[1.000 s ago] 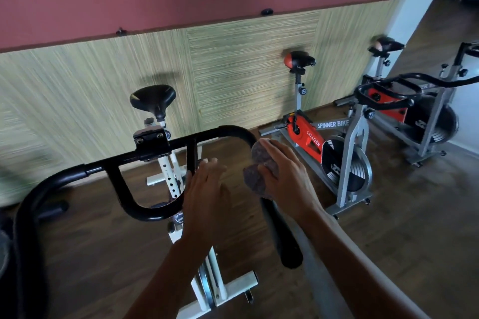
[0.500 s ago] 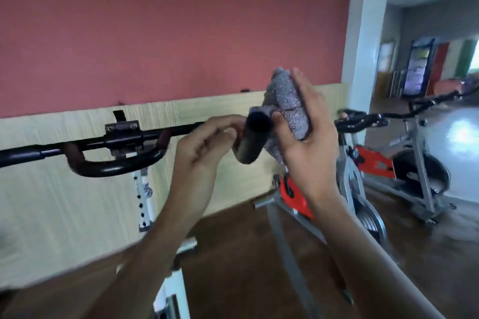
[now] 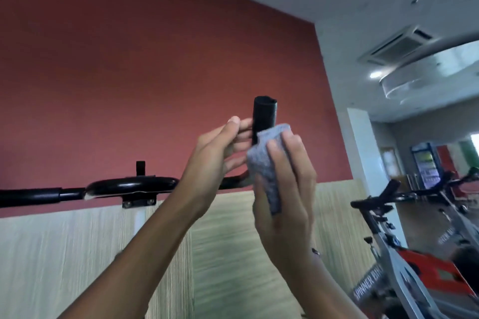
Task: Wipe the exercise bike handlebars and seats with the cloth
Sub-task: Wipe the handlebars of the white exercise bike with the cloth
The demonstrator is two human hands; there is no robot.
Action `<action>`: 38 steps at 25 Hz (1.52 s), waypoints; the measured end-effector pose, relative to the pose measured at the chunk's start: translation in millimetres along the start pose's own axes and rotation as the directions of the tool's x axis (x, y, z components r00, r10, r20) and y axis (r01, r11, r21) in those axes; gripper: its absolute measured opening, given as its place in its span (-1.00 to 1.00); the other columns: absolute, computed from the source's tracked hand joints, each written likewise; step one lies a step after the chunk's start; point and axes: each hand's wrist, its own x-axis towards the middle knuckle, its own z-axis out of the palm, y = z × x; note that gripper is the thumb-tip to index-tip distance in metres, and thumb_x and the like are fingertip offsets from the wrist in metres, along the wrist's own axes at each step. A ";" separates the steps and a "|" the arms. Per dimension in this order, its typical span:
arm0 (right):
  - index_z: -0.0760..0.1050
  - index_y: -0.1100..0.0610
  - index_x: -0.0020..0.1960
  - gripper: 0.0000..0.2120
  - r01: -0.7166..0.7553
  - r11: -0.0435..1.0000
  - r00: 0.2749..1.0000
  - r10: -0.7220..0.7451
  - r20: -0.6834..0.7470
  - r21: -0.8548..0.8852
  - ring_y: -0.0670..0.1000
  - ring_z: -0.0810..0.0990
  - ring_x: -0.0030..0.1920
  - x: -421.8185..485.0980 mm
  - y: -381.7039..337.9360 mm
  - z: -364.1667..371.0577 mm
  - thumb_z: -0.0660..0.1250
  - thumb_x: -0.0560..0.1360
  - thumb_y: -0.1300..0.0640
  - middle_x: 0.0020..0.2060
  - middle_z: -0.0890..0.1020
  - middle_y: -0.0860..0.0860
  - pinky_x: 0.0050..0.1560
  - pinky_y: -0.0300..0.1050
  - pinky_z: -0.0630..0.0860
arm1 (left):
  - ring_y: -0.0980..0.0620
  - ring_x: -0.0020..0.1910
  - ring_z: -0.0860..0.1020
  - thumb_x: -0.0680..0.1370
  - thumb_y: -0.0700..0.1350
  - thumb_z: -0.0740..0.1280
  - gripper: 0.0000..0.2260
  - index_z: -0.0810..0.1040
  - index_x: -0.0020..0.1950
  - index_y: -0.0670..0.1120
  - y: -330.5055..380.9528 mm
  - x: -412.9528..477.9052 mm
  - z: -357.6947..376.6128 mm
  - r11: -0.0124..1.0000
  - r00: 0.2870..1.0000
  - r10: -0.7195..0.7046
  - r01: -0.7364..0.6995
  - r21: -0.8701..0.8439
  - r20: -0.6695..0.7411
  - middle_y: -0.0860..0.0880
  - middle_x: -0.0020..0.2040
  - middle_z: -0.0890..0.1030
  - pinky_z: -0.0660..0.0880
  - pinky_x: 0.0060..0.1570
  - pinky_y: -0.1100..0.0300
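The black handlebar (image 3: 129, 185) of the near exercise bike runs across the middle left, and its right grip end (image 3: 264, 115) points up. My right hand (image 3: 283, 197) holds a grey cloth (image 3: 267, 163) wrapped against that grip from the right. My left hand (image 3: 220, 153) is on the grip's left side, fingers curled toward it and touching it just below the tip. No seat of this bike is in view.
A grey and red spinner bike (image 3: 404, 272) stands at the lower right with its black handlebar (image 3: 383, 194). Behind are a red wall over pale wood panelling (image 3: 64, 254), a white pillar, and a ceiling air unit.
The view has tilted up from the floor toward the wall and ceiling. Both hands stayed at the right grip end, and the cloth has slid down from the tip, which now shows bare.
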 end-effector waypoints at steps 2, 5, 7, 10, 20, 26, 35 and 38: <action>0.29 0.17 0.48 -0.46 0.035 0.998 0.996 -0.039 -0.083 -0.049 0.26 0.26 0.52 15.4 7.9 31.1 0.37 0.56 0.35 0.47 0.27 0.18 0.52 0.10 0.25 | 0.00 0.21 0.63 0.70 0.01 0.13 -0.66 0.63 0.23 -0.12 -4.5 3.0 -4.3 0.999 0.999 0.008 -0.007 -0.046 0.032 -0.08 0.15 0.70 0.50 0.32 -0.04; 0.33 0.16 0.46 -0.58 0.068 0.994 0.976 -0.084 -0.203 -0.086 0.26 0.24 0.51 9.5 30.0 57.5 0.32 0.64 0.16 0.48 0.23 0.17 0.51 0.15 0.26 | -0.02 0.18 0.65 0.69 0.03 0.14 -0.64 0.65 0.20 -0.13 -9.9 10.8 -9.9 0.999 0.997 0.038 -0.037 -0.020 0.072 -0.09 0.11 0.71 0.52 0.26 0.00; 0.28 0.10 0.49 -0.58 0.065 0.996 0.979 -0.076 -0.190 -0.064 0.16 0.17 0.56 -9.5 39.5 59.6 0.26 0.67 0.13 0.53 0.15 0.08 0.47 0.29 0.30 | 0.03 0.11 0.67 0.69 0.03 0.14 -0.65 0.65 0.18 -0.11 -11.2 13.8 -11.3 0.997 0.995 0.068 -0.071 0.035 0.073 -0.05 0.07 0.72 0.54 0.19 0.08; 0.30 0.10 0.48 -0.58 0.051 0.998 0.978 -0.058 -0.200 -0.042 0.11 0.13 0.56 -11.6 39.1 59.9 0.28 0.65 0.23 0.49 0.18 0.15 0.45 0.36 0.29 | 0.07 0.09 0.67 0.69 0.05 0.16 -0.69 0.66 0.10 -0.04 -13.9 15.2 -9.4 0.991 0.992 0.099 -0.105 0.078 0.079 0.00 0.04 0.73 0.54 0.16 0.12; 0.18 0.01 0.51 -0.39 0.120 0.993 0.919 -0.109 -0.378 0.004 0.09 0.08 0.59 -57.3 70.7 101.4 0.34 0.59 0.35 0.50 0.08 -0.03 0.50 0.28 0.25 | 0.07 0.20 0.62 0.70 0.14 0.03 -0.50 0.57 0.35 -0.15 -66.2 15.3 -20.5 0.963 0.972 0.211 -0.225 0.149 0.106 -0.05 0.21 0.67 0.47 0.28 0.10; -0.01 -0.12 0.62 -0.16 0.114 0.992 0.817 -0.058 -0.574 0.061 0.17 0.14 0.54 -64.4 88.6 148.2 0.38 0.58 0.35 0.57 -0.03 -0.10 0.48 0.27 0.29 | 0.07 0.12 0.67 0.69 0.09 0.02 -0.52 0.70 0.03 -0.08 -91.5 22.1 -18.1 0.913 0.943 0.311 -0.331 0.237 0.118 -0.03 0.05 0.73 0.52 0.16 0.21; 0.19 0.02 0.48 -0.41 0.109 0.962 0.802 0.063 -0.594 0.249 -0.02 0.06 0.58 -87.1 109.0 173.2 0.40 0.59 0.28 0.46 0.19 0.04 0.52 0.14 0.24 | -0.01 0.10 0.67 0.73 0.00 0.04 -0.58 0.67 0.00 -0.08 -113.0 16.5 0.0 0.853 0.907 0.421 -0.397 0.340 0.001 -0.06 0.01 0.72 0.53 0.11 0.12; 0.26 0.08 0.46 -0.44 0.072 0.951 0.826 0.112 -0.552 0.301 0.01 0.08 0.57 -97.6 118.9 179.3 0.42 0.57 0.30 0.43 0.21 0.12 0.53 0.12 0.23 | -0.08 0.15 0.66 0.73 0.00 0.04 -0.61 0.62 0.09 -0.15 -114.7 14.9 3.1 0.845 0.895 0.446 -0.419 0.333 -0.006 -0.09 0.03 0.70 0.57 0.13 0.07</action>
